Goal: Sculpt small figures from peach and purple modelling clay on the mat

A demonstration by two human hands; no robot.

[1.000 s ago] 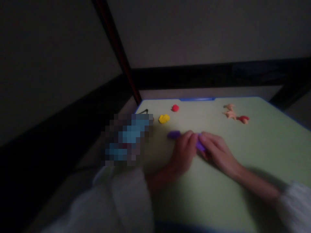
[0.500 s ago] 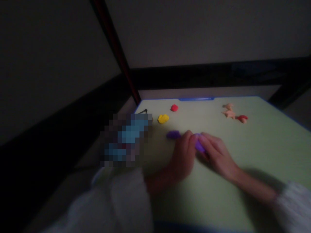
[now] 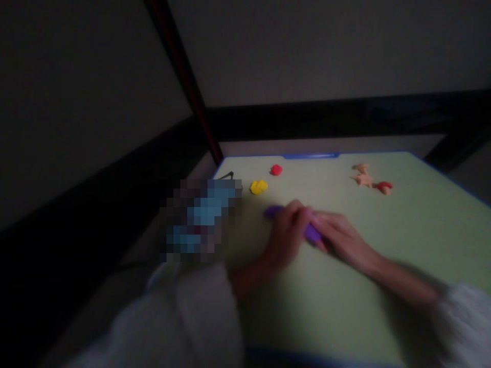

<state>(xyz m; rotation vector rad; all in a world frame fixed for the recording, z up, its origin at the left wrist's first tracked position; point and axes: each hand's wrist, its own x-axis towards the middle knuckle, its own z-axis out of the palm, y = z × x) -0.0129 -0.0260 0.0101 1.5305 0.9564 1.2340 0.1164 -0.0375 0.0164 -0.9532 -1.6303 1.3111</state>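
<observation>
Between my two hands is a lump of purple modelling clay (image 3: 313, 233), held just above the pale green table (image 3: 326, 317). My left hand (image 3: 288, 232) is closed, its thumb and fingers pressing on the clay's left side. From the right, my right hand (image 3: 341, 237) grips the same lump with bent fingers; some of its fingertips show beneath. A second piece of purple clay (image 3: 273, 210) lies on the table just beyond my left hand, which partly covers it. The fingers hide much of the held lump.
Toward the back left lie a yellow clay lump (image 3: 259, 187) and a small red lump (image 3: 276, 169). Several beige clay shapes (image 3: 363, 179) sit at the back right, beside a red-topped piece (image 3: 384, 187). A pixelated blue object (image 3: 209, 209) is at the left edge.
The fingers of both hands have shifted on the purple clay. My left hand has come over its top, and more of the lump's lower side shows now.
</observation>
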